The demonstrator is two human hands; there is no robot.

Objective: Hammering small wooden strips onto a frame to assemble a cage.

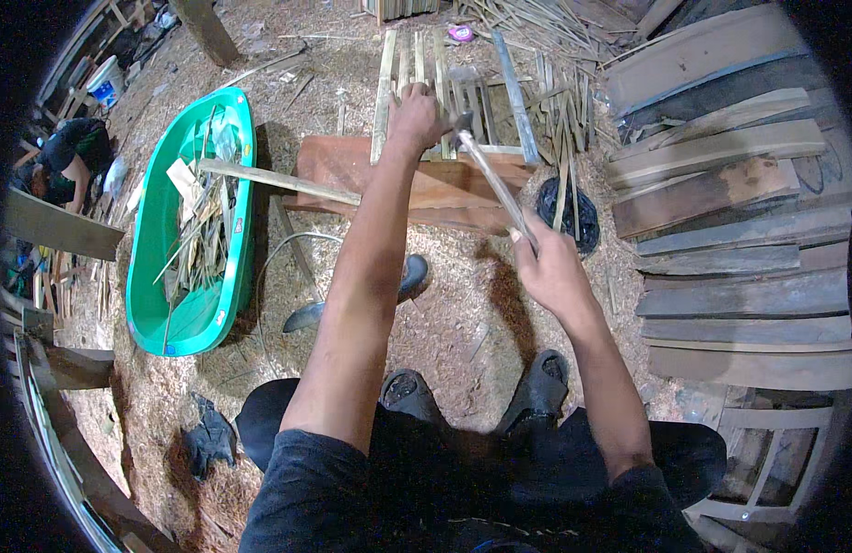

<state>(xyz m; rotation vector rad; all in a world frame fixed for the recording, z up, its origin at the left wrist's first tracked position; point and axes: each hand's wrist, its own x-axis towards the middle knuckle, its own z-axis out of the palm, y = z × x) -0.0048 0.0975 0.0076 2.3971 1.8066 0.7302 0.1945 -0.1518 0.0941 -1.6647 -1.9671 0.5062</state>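
A hammer (495, 184) is clamped in the right hand (548, 263) over a reddish board (454, 187). The left hand (417, 115) is set at far wooden slats (386, 74), closure unclear. The left green tub (146, 276) is crossed by a batten (278, 179).

Looks like a pretty rough woodworking shop to me, since the ground (458, 327) is littered with shavings (232, 511) and there's a long row of boards (741, 293) laid out down the right side. There's also a green tub (200, 311) with wood scraps (201, 221) in it, a stack of slats (403, 9) at the far end, plus a hammer (493, 179) out.
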